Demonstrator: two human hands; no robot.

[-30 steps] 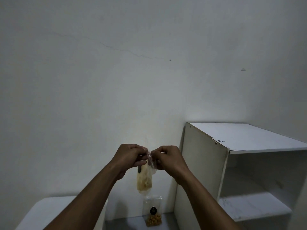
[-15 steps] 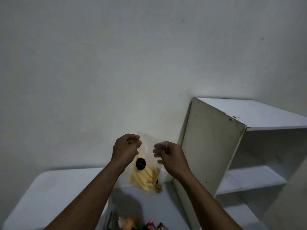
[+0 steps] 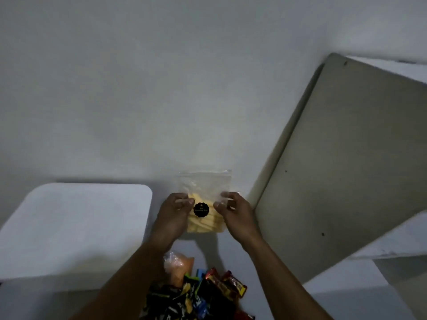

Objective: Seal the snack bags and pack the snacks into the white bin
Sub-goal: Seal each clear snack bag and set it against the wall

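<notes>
Left hand [image 3: 176, 210] and right hand [image 3: 233, 210] each pinch a side of the clear, crinkly plastic snack bag [image 3: 206, 199], held upright before the wall. Pale yellow sticks inside, round black scalloped sticker [image 3: 201, 209] in front. Glossy wrapped snacks [image 3: 198, 294] piled below; smooth rounded-corner white bin [image 3: 76, 227] at left.

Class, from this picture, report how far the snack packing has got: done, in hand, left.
Done: nothing visibly packed; whether the clear bag is sealed cannot be told. In hand: the left hand and right hand pinch that bag by its sides. Left: the packets and orange bag lying loose below await packing.
</notes>
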